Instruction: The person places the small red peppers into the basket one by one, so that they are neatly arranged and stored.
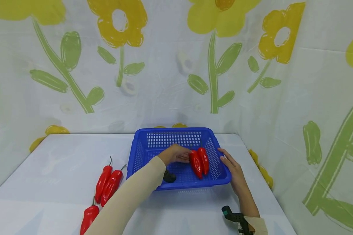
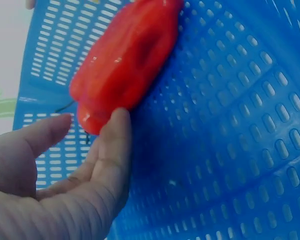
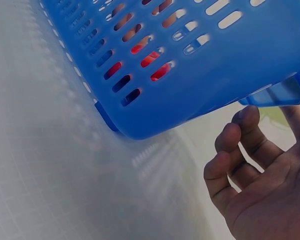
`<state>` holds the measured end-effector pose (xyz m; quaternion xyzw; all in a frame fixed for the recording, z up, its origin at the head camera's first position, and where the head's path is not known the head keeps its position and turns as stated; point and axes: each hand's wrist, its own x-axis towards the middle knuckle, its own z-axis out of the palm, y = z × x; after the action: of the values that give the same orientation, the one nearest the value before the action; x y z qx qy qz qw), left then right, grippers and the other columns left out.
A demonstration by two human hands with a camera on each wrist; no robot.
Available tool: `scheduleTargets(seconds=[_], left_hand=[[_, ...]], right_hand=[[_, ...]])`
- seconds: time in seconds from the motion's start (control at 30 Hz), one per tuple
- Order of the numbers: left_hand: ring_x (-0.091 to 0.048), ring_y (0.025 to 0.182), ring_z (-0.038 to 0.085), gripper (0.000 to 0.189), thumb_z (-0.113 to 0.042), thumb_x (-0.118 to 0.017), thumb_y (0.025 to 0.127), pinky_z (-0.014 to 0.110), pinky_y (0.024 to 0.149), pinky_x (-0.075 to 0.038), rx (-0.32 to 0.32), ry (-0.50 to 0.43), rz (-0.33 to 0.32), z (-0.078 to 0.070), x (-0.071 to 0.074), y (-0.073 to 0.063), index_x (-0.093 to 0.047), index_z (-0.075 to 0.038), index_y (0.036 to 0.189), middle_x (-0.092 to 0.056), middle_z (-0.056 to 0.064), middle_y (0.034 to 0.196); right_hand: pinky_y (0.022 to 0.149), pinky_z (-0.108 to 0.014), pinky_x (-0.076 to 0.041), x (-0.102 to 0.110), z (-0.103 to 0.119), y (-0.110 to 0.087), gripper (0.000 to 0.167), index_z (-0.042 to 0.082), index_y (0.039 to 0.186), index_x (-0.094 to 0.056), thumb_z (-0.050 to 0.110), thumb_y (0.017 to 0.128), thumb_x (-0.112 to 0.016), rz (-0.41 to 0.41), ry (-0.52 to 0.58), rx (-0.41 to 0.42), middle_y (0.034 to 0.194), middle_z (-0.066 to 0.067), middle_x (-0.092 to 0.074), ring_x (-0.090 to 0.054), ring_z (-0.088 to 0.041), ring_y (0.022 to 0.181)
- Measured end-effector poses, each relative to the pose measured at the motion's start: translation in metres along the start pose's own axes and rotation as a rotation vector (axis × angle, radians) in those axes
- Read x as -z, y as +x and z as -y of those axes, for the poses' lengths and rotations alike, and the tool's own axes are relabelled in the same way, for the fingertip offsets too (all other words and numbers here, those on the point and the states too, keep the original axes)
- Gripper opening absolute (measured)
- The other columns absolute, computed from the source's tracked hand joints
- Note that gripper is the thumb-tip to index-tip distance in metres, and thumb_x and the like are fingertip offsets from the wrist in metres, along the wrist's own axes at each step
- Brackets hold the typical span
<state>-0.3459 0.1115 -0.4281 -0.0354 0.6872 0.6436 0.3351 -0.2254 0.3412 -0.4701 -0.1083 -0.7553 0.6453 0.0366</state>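
Two shiny red peppers point(image 1: 199, 162) lie side by side in a blue plastic basket point(image 1: 173, 130), towards its right side. My left hand point(image 1: 176, 153) reaches into the basket, at the stem end of these peppers. In the left wrist view its fingers are nearly straight, the fingertips right at one red pepper point(image 2: 125, 65), and the thumb stands apart. My right hand point(image 1: 233, 169) holds the basket's right rim, finger and thumb on the edge. Its other fingers point(image 3: 230, 137) hang loosely bent below the rim in the right wrist view.
More red peppers point(image 1: 113, 186) lie on the white table point(image 1: 56, 173) left of the basket, one nearer the front beside the left sleeve point(image 1: 138, 192). A flower-printed curtain point(image 1: 164, 91) stands behind and along the right side. A black device point(image 1: 238, 218) sits at the right wrist.
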Motion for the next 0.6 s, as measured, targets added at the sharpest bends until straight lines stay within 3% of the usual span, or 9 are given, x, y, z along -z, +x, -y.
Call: scheduleTargets(seconds=[0.17,0.33,0.43,0.6], left_hand=[[-0.066,0.109,0.039,0.032,-0.002,-0.059,0.098,0.044,0.095,-0.054,-0.035,-0.020,0.001,-0.013,0.007,-0.006,-0.058,0.014,0.125,-0.065,0.030,0.117],[-0.059,0.119,0.039,0.039,-0.006,-0.053,0.102,0.041,0.098,-0.053,-0.103,-0.078,0.052,-0.025,0.016,-0.014,-0.051,0.015,0.135,-0.055,0.033,0.133],[-0.063,0.110,0.034,0.040,-0.006,-0.052,0.103,0.039,0.096,-0.054,-0.151,-0.101,0.083,-0.028,0.022,-0.021,-0.049,0.016,0.136,-0.054,0.033,0.134],[-0.067,0.098,0.028,0.037,-0.009,-0.054,0.102,0.039,0.093,-0.055,-0.242,-0.133,0.083,-0.027,0.036,-0.039,-0.054,0.015,0.131,-0.062,0.027,0.123]], right_hand=[[0.099,-0.054,-0.047,-0.001,0.002,0.000,0.056,0.035,0.149,-0.047,0.053,0.097,-0.057,0.003,-0.003,0.012,0.159,-0.008,-0.034,-0.040,-0.041,0.138],[0.099,-0.054,-0.046,0.000,0.002,0.000,0.057,0.035,0.150,-0.045,0.054,0.097,-0.056,0.015,-0.008,0.009,0.161,-0.007,-0.032,-0.038,-0.042,0.140],[0.100,-0.055,-0.044,0.001,0.002,0.000,0.057,0.035,0.151,-0.045,0.053,0.098,-0.055,0.016,-0.009,0.017,0.161,-0.007,-0.031,-0.036,-0.042,0.141],[0.102,-0.056,-0.042,0.000,0.000,-0.001,0.057,0.033,0.151,-0.044,0.052,0.099,-0.055,0.019,-0.005,0.019,0.162,-0.007,-0.030,-0.034,-0.042,0.142]])
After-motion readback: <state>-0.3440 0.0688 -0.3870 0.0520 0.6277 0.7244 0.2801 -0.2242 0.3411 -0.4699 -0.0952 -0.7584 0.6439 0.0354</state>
